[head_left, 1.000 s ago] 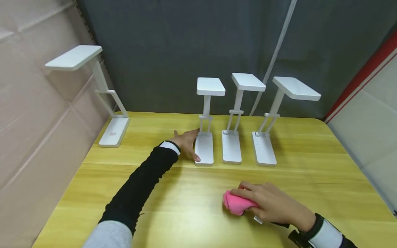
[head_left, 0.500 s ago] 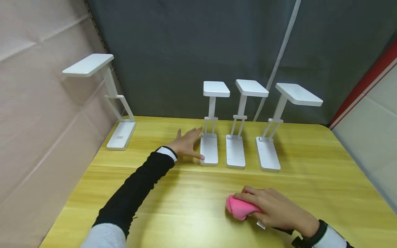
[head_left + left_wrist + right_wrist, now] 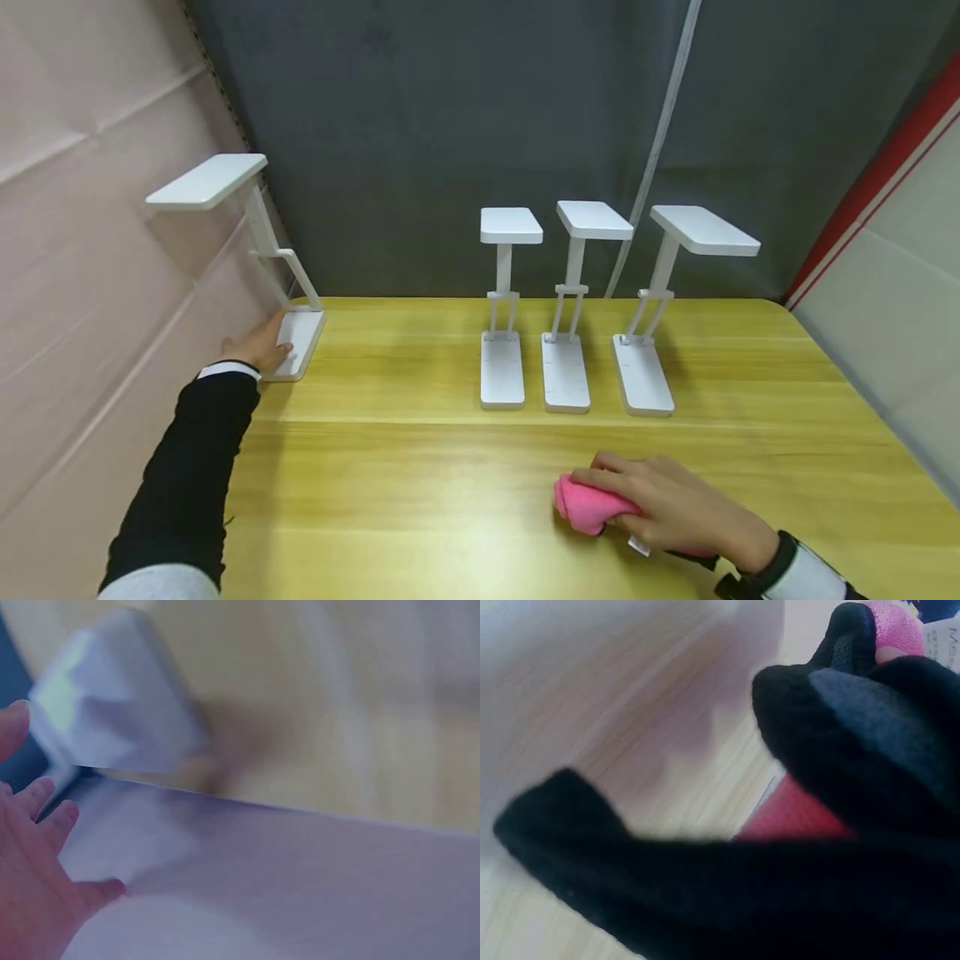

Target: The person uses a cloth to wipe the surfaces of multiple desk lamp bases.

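Observation:
At the table's far left, my left hand [image 3: 258, 344] is at the left side of a white folding desk lamp's base [image 3: 303, 337]. The fingers look spread in the left wrist view, beside the blurred white lamp [image 3: 127, 697]; whether they touch it I cannot tell. My right hand [image 3: 671, 504] grips a bunched pink cloth [image 3: 588, 504] over the front right of the table. A white tag [image 3: 639, 546] sticks out under that hand. Black straps [image 3: 840, 892] hide most of the cloth in the right wrist view.
Three more white desk lamps stand in a row toward the back: one left [image 3: 502, 371], one middle [image 3: 566, 375], one right [image 3: 642, 377]. A dark curtain [image 3: 420, 125] hangs behind the wooden table [image 3: 405, 483]. Pale wall sheets flank both sides.
My left hand has left the left lamp of the row and moved left to the far-left lamp's base. The right hand still holds the pink cloth in about the same place.

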`<state>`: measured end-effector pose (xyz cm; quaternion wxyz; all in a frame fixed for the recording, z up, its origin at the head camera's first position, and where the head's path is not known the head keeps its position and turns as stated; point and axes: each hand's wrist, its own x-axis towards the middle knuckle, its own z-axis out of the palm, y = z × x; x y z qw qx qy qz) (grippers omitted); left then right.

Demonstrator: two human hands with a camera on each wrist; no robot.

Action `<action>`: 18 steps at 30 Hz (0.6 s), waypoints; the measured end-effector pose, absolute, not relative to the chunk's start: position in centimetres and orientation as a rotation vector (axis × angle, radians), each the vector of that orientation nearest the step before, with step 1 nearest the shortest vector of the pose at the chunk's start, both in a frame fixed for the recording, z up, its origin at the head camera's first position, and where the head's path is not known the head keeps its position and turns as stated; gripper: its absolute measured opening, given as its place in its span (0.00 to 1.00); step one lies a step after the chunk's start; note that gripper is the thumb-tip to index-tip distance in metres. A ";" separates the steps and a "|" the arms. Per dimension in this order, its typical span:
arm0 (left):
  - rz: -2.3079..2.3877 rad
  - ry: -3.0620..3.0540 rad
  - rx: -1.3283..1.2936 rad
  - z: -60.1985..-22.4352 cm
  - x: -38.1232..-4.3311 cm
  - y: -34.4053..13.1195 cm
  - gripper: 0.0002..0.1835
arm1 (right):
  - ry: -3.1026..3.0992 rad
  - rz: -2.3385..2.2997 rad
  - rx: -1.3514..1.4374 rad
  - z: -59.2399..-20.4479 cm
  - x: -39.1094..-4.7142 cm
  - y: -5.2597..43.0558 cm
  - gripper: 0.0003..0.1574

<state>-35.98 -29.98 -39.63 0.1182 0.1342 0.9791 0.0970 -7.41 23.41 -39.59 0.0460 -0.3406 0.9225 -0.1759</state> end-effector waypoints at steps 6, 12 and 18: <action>0.256 2.816 0.403 -41.7 -33.9 -31.9 0.34 | 2.810 -0.534 -1.045 -39.9 -7.2 23.6 0.37; 0.191 2.857 0.419 -42.5 -33.5 -31.9 0.34 | 2.842 -0.533 -1.070 -39.9 -7.2 23.5 0.36; 0.182 2.864 0.439 -42.2 -32.8 -30.3 0.36 | 2.816 -0.525 -1.021 -39.8 -7.1 23.4 0.36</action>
